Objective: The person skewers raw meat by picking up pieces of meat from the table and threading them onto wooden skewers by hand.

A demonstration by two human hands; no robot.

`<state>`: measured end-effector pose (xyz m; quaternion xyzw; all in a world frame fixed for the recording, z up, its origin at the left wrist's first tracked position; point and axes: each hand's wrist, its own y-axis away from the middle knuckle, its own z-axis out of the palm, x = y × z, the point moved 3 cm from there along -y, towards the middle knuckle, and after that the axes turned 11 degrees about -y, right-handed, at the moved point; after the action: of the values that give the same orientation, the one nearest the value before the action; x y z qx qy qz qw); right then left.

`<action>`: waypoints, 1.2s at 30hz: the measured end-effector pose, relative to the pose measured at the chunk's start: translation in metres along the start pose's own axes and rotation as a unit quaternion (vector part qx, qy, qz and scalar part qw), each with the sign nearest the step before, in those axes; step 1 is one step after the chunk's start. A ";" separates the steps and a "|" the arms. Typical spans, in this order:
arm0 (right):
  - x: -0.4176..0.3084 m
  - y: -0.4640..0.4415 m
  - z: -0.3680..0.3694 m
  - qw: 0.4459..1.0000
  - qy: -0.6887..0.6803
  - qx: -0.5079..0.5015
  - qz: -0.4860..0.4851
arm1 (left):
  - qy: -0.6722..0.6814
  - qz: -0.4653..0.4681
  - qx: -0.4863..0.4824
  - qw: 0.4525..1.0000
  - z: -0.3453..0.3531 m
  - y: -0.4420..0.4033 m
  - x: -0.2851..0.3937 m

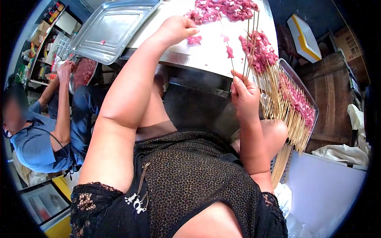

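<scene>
My left hand (177, 30) is over the white table, its fingers curled and pinched together; what they hold, if anything, is hidden. Just below the fingertips lies a small piece of raw meat (194, 40). In my right hand (246, 95), closed at the table's front edge, are several thin bamboo skewers (250, 43). One of these, leaning left, carries small pieces of meat (229, 52); the others rise upright from the fist. A heap of loose raw meat (226, 10) lies at the far side. Right of my right hand is a pile of meat skewers (260, 51), sticks pointing toward me.
A metal tray (313, 99) at right holds many loaded skewers. Bare sticks (281, 166) stand below it. A large metal tray (113, 33) sits on the table's left. Another person (37, 142) sits at left, hands by a bowl of meat (84, 72).
</scene>
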<state>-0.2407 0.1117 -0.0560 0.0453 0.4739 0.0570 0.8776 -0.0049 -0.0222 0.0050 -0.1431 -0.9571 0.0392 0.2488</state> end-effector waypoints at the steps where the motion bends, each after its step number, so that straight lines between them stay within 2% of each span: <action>1: -0.001 0.001 0.002 1.000 0.003 0.000 0.002 | 0.001 0.001 -0.001 1.000 0.005 -0.001 0.005; 3: -0.001 0.001 0.004 1.000 0.007 -0.001 0.004 | -0.100 0.013 -0.044 0.994 0.014 -0.003 0.014; 4: 0.000 0.001 0.005 1.000 0.010 0.004 0.002 | -0.167 0.022 -0.031 0.985 0.015 -0.002 0.018; 8: 0.002 0.000 0.002 1.000 0.017 0.003 0.012 | -0.170 0.059 -0.032 0.983 0.023 -0.005 0.009; 11: 0.005 0.000 -0.001 1.000 -0.001 -0.011 0.009 | -0.178 0.028 -0.048 0.982 0.013 -0.002 0.004; 14: 0.000 0.004 0.000 1.000 0.005 0.003 0.029 | 0.077 -0.035 -0.044 0.995 0.001 0.003 -0.004; 15: 0.000 0.004 -0.001 1.000 0.001 0.005 0.028 | 0.075 -0.034 -0.047 0.996 -0.001 0.003 -0.007; 17: 0.001 0.003 -0.001 1.000 0.000 0.001 0.024 | 0.229 -0.104 -0.012 0.968 -0.004 0.003 -0.019; 18: 0.001 0.003 0.000 1.000 -0.003 0.001 0.023 | 0.265 -0.103 -0.024 0.958 -0.005 0.002 -0.023; 23: -0.001 0.004 -0.001 1.000 -0.020 -0.011 0.021 | 0.268 -0.120 -0.021 0.956 -0.015 0.004 -0.029; 25: 0.000 0.004 -0.002 1.000 -0.016 -0.007 0.023 | 0.059 -0.135 -0.057 0.987 -0.024 0.008 -0.029; 29: 0.004 0.002 -0.003 1.000 -0.011 -0.007 0.027 | 0.074 -0.125 -0.009 0.989 -0.020 -0.006 -0.051; 31: 0.006 0.001 -0.003 1.000 -0.011 -0.004 0.027 | -0.034 -0.092 0.119 0.988 -0.020 -0.016 -0.056; 33: 0.008 -0.001 -0.003 1.000 -0.011 0.000 0.028 | -0.037 -0.116 0.120 0.985 -0.016 -0.021 -0.057; 35: 0.010 -0.003 -0.004 1.000 -0.026 -0.001 0.012 | -0.112 -0.112 0.135 0.978 -0.013 -0.031 -0.060; 36: 0.009 -0.002 -0.004 1.000 -0.026 -0.001 0.011 | -0.160 -0.149 0.107 0.970 -0.013 -0.033 -0.059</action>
<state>-0.2388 0.1110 -0.0656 0.0515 0.4503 0.0662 0.8889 0.0428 -0.0713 -0.0062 0.0370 -0.9853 0.1260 0.1092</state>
